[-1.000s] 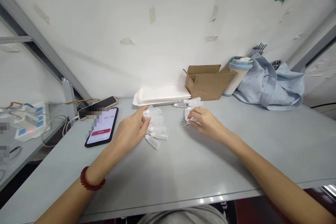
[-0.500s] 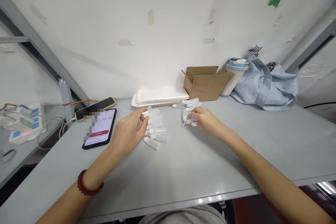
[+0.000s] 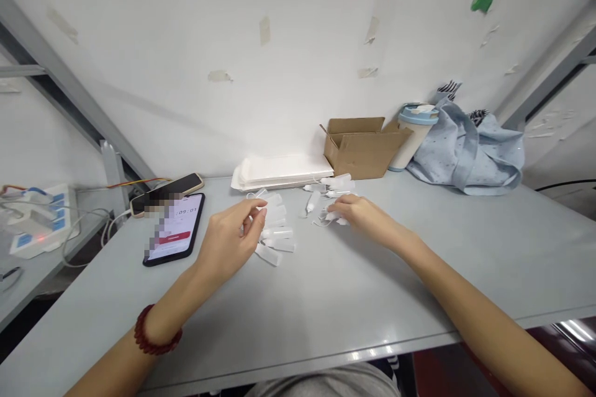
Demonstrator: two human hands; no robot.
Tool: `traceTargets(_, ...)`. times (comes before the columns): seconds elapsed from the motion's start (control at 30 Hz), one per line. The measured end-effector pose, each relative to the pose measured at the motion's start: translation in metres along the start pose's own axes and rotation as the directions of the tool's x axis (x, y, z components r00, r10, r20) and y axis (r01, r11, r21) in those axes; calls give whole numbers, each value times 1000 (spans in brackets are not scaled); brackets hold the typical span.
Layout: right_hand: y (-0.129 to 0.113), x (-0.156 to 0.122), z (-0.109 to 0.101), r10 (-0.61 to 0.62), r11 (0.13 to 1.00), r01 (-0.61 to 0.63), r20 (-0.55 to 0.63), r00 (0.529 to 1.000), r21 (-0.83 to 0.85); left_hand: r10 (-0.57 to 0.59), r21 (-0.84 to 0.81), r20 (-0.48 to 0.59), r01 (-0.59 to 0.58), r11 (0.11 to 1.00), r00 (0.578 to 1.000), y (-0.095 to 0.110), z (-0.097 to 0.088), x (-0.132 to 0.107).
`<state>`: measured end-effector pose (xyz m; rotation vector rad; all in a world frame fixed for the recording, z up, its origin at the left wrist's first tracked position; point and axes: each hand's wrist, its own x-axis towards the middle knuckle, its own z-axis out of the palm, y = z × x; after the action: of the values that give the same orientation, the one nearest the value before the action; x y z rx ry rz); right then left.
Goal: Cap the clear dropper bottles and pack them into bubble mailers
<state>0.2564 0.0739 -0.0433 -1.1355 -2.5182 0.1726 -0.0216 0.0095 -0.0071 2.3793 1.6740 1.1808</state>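
Since fanning likely keeps tubes [image 3: 278, 233] distinct, my left hand [image 3: 231, 231] curls at their nine o'clock, right hand [image 3: 367, 218] at three; any pinch unclear.

The scene is evenly lit by bright, cool light, seemingly from above. Soft shadow is cast on the smooth grey tabletop [image 3: 298, 316] below the bare right hand [image 3: 363, 216], and white glints are caught along the near edge. The flat white cardboard boxes [image 3: 284, 169] are almost washed out. Detail in the small translucent plastic tubes [image 3: 281, 245] is softened. The black-framed smartphone with lit screen [image 3: 184, 228] is partly masked by square blocks.
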Motion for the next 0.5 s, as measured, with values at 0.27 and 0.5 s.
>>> traceTargets(0.27, -2, 2, -1, 1, 997, 6, 87, 996, -76, 52, -13, 25, -51, 999, 998, 2, 4, -2)
traceTargets(0.5, -36, 1, -8, -54, 981, 76, -125, 991, 178, -142, -260, 326, 233, 937, 935, 16, 0, -1)
